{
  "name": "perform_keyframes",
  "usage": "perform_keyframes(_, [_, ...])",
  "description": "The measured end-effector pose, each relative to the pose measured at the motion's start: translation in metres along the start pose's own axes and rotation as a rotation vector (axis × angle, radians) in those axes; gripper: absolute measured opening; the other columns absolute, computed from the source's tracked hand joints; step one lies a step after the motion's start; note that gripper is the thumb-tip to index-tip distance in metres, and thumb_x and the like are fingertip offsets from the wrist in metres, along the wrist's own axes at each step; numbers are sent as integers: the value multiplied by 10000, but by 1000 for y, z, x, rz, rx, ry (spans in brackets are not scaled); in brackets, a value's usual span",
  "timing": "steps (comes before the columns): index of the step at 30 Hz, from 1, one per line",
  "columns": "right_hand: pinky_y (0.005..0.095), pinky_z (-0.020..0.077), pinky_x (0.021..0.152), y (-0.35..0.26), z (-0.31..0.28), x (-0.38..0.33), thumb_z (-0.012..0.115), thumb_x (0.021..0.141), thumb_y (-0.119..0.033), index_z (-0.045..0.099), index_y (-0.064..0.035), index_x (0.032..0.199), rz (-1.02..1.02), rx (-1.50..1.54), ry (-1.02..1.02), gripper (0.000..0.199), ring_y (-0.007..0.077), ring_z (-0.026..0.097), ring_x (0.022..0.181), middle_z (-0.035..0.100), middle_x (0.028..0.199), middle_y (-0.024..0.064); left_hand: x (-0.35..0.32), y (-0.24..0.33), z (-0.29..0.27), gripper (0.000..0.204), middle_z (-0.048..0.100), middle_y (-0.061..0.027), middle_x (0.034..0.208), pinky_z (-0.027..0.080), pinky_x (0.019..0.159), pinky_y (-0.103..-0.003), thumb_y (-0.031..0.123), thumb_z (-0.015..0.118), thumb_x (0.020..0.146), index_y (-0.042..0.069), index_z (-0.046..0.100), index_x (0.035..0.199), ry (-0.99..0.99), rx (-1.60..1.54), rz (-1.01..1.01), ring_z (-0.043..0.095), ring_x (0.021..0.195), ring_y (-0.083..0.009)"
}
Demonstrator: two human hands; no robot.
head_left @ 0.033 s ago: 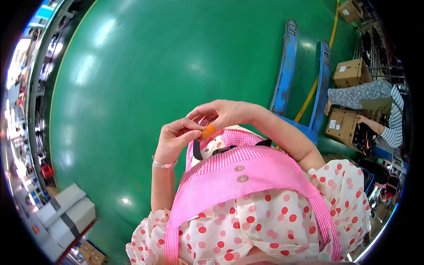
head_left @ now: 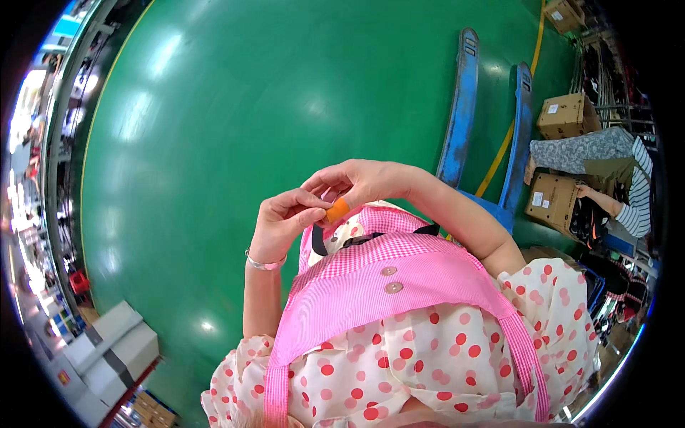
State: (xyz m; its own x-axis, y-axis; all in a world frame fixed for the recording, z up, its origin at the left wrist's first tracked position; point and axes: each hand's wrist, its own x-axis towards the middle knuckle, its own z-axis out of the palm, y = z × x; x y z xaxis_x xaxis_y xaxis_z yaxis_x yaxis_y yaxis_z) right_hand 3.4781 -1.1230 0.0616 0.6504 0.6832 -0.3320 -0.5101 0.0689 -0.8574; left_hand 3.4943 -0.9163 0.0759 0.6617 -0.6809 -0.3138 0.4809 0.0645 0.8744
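Observation:
Both my hands meet in front of my pink checked apron (head_left: 399, 264). An orange band (head_left: 337, 210), like a finger cot or a strip of tape, wraps around my right thumb. My left hand (head_left: 289, 221), with a bracelet at its wrist, pinches the end of that band between thumb and fingers. The fingers of my right hand (head_left: 357, 182) bend loosely over toward the left hand, apart from the thumb, with nothing plainly held. Its fingertips are partly hidden behind the left hand. A black strap or cord shows just below the hands, on the apron.
Blue pallet-jack forks (head_left: 459, 114) lie on the green floor (head_left: 250, 93) at front right. Beyond them a person in a striped sleeve (head_left: 635, 214) reaches into a cardboard box (head_left: 553, 203). White-grey boxes (head_left: 114, 349) stand at lower left; a long rail (head_left: 61, 121) runs along the left.

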Motion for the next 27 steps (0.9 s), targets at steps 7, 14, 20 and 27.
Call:
perform_keyframes(7, [289, 449, 884, -55, -111, -6, 699, 758, -91, 478, -1, 1223, -108, 89, 80, 523, 154, 558, 991, 573, 1094, 87, 141, 65, 12, 24, 541, -30, 827, 457, 721, -232, -9, 581, 833, -12, 559, 841, -211, 217, 104, 548, 772, -105])
perform_keyframes(14, [218, 415, 692, -86, -235, -18, 624, 852, -267, 513, -40, 968, -333, 173, 664, 278, 60, 464, 771, 487, 822, -27, 348, 103, 35, 110, 532, -44, 944, 414, 808, -261, 139, 567, 881, 40, 521, 890, -421, -87, -162, 490, 880, -122])
perform_keyframes(20, [212, 422, 758, -112, -365, -69, 586, 867, -146, 434, -18, 1267, -385, 341, 932, 447, 56, 489, 858, 508, 927, -14, 517, 106, 104, 134, 530, -35, 873, 404, 745, -240, 164, 539, 897, 36, 500, 905, -423, -160, -288, 489, 818, -119])
perform_keyframes(27, [294, 441, 858, -133, -587, -215, 553, 878, -233, 467, -44, 1247, -285, 118, 1264, 423, 143, 562, 976, 571, 1103, 87, 785, 131, 197, 122, 369, 1, 651, 344, 522, -250, 159, 524, 899, 85, 442, 848, -341, -302, -7, 366, 588, -103])
